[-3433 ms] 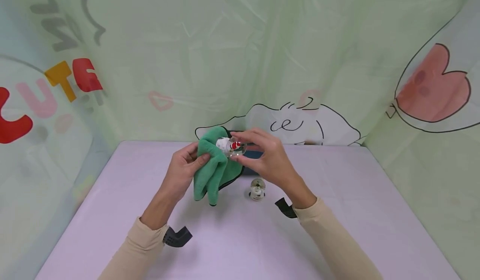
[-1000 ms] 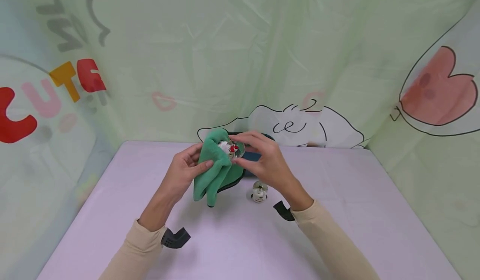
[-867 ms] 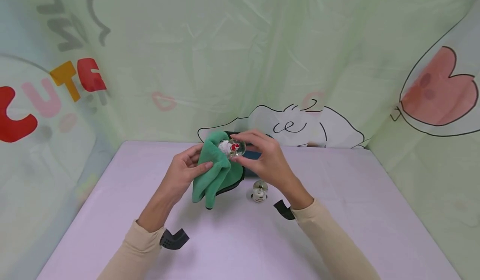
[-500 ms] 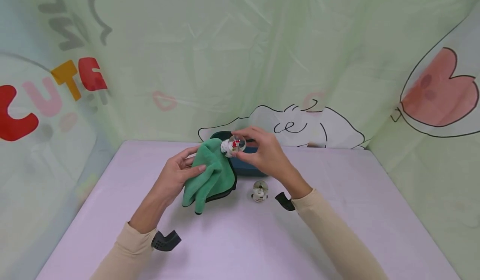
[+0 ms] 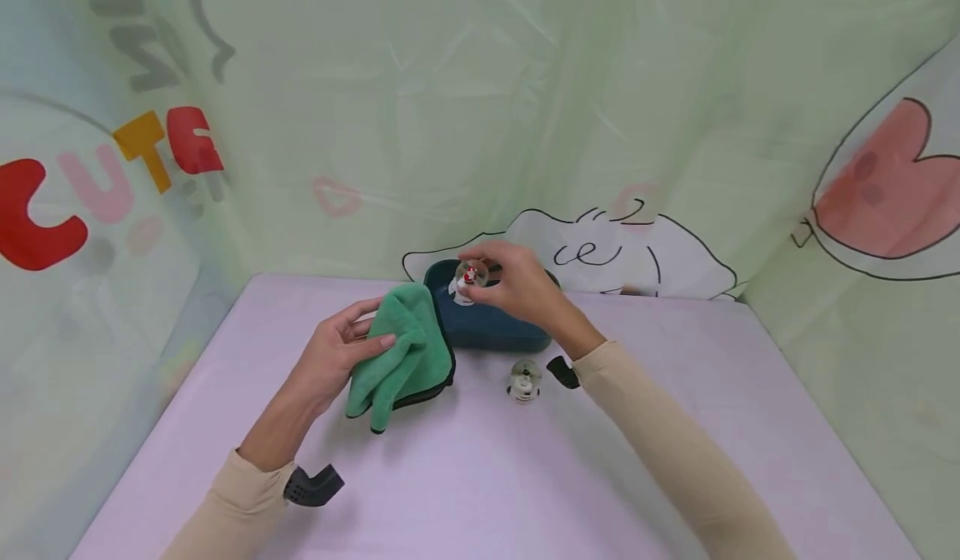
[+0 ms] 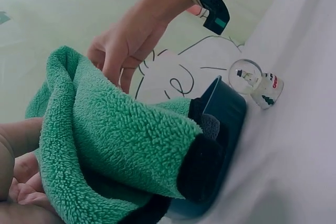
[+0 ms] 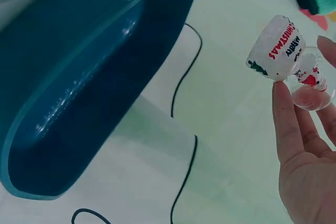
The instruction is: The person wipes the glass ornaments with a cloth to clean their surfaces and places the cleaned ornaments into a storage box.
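In the head view my right hand pinches a small snow globe by its clear dome, over the left part of a blue basin. A red and white figure shows inside the dome. The right wrist view shows red and dark lettering on the globe's white base. To the left, my left hand grips a folded green cloth with black edging, thumb on top and some fingers hidden behind. The cloth is apart from the globe. A second snow globe stands upright on the table.
The basin stands at the table's back edge, against a pale green printed curtain. The second globe is just in front of the basin. A lilac cover lies over the table. Black wrist mounts stick out from both sleeves.
The cloth in my left hand has moved left and down, away from the globe. My right hand has turned the globe more upright, and more of the basin shows. The second globe stays standing.
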